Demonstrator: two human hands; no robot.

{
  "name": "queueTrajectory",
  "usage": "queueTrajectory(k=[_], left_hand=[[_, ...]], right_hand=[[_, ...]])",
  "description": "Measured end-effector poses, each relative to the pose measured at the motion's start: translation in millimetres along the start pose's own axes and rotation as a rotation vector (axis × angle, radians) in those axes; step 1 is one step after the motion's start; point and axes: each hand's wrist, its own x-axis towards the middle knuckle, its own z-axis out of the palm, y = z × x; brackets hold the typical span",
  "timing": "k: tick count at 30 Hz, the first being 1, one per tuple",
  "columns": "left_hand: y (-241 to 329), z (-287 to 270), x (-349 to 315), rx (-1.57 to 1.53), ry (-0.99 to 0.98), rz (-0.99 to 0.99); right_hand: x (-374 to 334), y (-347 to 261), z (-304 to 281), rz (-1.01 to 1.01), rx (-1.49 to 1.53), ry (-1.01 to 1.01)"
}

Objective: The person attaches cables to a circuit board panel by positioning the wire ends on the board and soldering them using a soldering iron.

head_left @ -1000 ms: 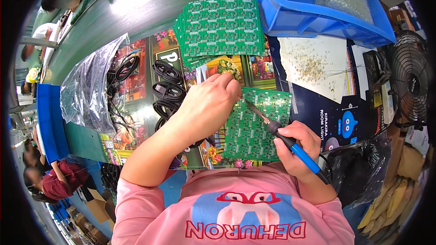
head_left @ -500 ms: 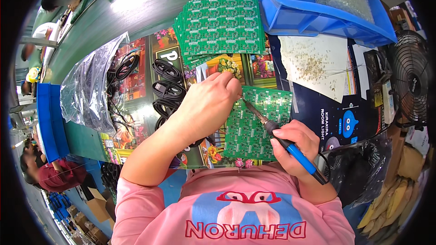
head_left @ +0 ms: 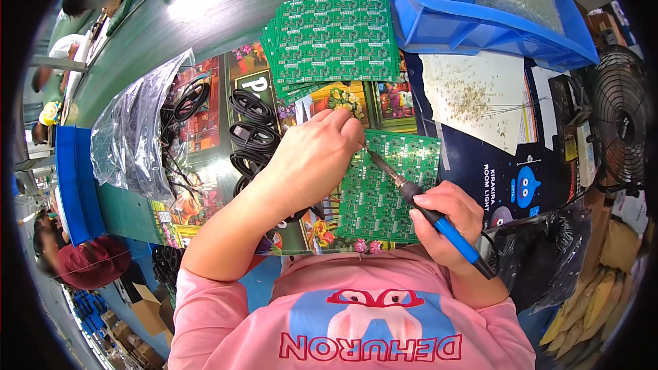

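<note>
In my right hand [head_left: 458, 211] is a soldering iron [head_left: 454, 238] with a blue and black handle. Its thin tip points up and left, close to the upper left corner of a green circuit board panel [head_left: 373, 195]. My left hand [head_left: 321, 145] is closed at that same corner, fingertips pressed together beside the iron's tip. What they pinch is too small and too hidden to name. The panel lies on a printed sheet, nearest my body, its surface full of small repeated circuits.
A stack of green panels [head_left: 336, 38] lies beyond my hands. Bundled black cables [head_left: 253, 123] and a clear plastic bag [head_left: 133, 133] are at left. A blue bin [head_left: 473, 24] stands far right, before white paper [head_left: 497, 120] strewn with small bits. A black fan [head_left: 620, 123] stands rightmost.
The soldering iron's tip has shifted very slightly to the right and toward me. My left hand and the panel have stayed in place.
</note>
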Motion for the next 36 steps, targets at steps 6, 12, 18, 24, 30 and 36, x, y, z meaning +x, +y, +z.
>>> queueTrajectory(k=[6, 12, 18, 24, 30, 36], left_hand=[[-0.1, -0.6, -0.2, -0.013, 0.000, -0.007], [-1.6, 0.6, -0.7, -0.035, 0.006, -0.002], [-1.7, 1.2, -0.3, -0.041, 0.013, -0.002], [-2.0, 1.4, -0.4, -0.036, 0.009, -0.001], [-5.7, 1.4, -0.4, -0.081, 0.031, 0.009], [-12.0, -11.2, -2.7, -0.330, 0.014, -0.008]], right_hand=[[-0.4, 1.1, 0.9, -0.012, -0.014, -0.014], [-0.5, 3.3, 3.2, -0.074, -0.051, -0.012], [-2.0, 1.4, -0.5, -0.039, -0.022, 0.014], [-1.8, 1.0, -0.4, -0.025, -0.010, 0.022], [-3.0, 0.6, -0.5, -0.013, -0.009, 0.035], [-2.6, 1.1, -0.8, -0.011, -0.004, 0.041]])
